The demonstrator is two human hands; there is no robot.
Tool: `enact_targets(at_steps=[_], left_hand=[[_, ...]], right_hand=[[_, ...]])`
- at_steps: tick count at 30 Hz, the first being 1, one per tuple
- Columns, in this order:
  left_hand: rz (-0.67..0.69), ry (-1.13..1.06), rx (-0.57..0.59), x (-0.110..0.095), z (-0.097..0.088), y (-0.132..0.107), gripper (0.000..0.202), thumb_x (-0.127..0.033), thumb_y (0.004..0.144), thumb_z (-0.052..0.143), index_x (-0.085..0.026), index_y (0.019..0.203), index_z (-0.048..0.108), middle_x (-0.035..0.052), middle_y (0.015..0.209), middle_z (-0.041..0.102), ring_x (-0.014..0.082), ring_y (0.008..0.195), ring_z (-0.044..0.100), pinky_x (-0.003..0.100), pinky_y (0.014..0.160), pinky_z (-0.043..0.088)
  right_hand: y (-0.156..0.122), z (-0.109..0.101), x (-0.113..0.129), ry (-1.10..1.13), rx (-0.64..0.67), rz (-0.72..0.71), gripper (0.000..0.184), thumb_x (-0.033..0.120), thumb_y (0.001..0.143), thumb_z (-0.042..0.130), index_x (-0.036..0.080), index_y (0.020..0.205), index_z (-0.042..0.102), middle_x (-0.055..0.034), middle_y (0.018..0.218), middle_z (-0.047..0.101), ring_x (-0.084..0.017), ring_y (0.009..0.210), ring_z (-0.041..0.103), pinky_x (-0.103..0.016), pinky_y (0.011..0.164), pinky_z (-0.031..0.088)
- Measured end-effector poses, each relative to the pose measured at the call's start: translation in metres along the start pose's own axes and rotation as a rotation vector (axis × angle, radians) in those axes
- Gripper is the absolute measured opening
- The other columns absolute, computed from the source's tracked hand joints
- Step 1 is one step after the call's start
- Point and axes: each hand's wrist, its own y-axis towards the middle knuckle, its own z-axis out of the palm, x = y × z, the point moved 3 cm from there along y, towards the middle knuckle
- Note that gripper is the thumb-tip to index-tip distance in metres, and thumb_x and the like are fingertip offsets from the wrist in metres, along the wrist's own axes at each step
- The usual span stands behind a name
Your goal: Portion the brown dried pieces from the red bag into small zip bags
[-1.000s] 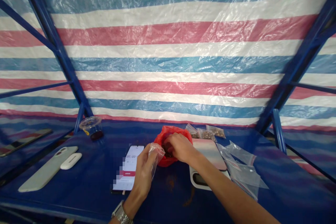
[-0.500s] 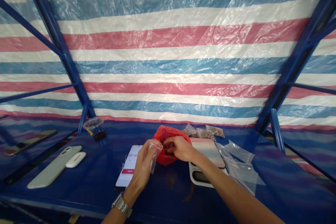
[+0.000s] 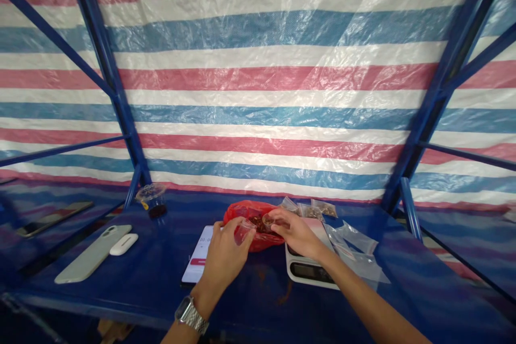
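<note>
**Small clear bag pinched over a red bag on the bench**

A striped tarpaulin [image 3: 258, 75] is hung behind the blue bench [image 3: 121, 301]. A digital scale [image 3: 310, 271] and a phone [image 3: 197, 255] are set on either side of the red plastic bag [image 3: 242, 212], in which brown pieces [image 3: 258, 224] are held. The small clear bag [image 3: 244, 231] is pinched by the left hand [image 3: 223, 255]. The right hand [image 3: 296, 234] is held at the red bag's mouth, its fingers [image 3: 278, 216] pressed together; what they grip cannot be told.

Here are one left hand [image 3: 223, 258], one right hand [image 3: 294, 232], one clear bag [image 3: 244, 231], one red bag [image 3: 237, 215], three small bags [image 3: 310, 210], one scale [image 3: 310, 271].
</note>
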Motion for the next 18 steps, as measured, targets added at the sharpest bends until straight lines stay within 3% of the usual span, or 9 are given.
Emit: enact_targets(at_steps=[7, 12, 18], left_hand=[[0.08, 0.057, -0.012, -0.016, 0.002, -0.009, 0.043, -0.046, 0.095, 0.056, -0.023, 0.129, 0.067, 0.0093, 0.113, 0.075, 0.0345, 0.111, 0.054, 0.045, 0.094, 0.044], [0.088, 0.054, 0.048, -0.028, 0.006, -0.012, 0.04, -0.042, 0.093, 0.06, -0.029, 0.131, 0.066, 0.007, 0.121, 0.073, 0.0334, 0.11, 0.049, 0.048, 0.097, 0.038], [0.085, -0.119, 0.079, -0.031, 0.017, -0.015, 0.049, -0.036, 0.091, 0.065, -0.024, 0.138, 0.059, 0.0097, 0.129, 0.068, 0.0315, 0.121, 0.047, 0.047, 0.106, 0.037]], right_hand=[[-0.005, 0.008, 0.042, -0.057, 0.017, -0.064, 0.025, 0.027, 0.093, 0.062, 0.023, 0.118, 0.066, -0.0084, 0.123, 0.069, -0.022, 0.112, 0.065, -0.04, 0.102, 0.051], [-0.006, 0.007, 0.051, -0.172, 0.04, -0.138, 0.025, 0.021, 0.092, 0.065, 0.022, 0.116, 0.071, -0.0083, 0.115, 0.068, -0.023, 0.109, 0.063, -0.039, 0.102, 0.048], [-0.005, 0.004, 0.064, -0.175, 0.08, -0.151, 0.029, 0.017, 0.092, 0.065, 0.024, 0.118, 0.074, -0.008, 0.118, 0.064, -0.022, 0.109, 0.062, -0.037, 0.1, 0.048]])
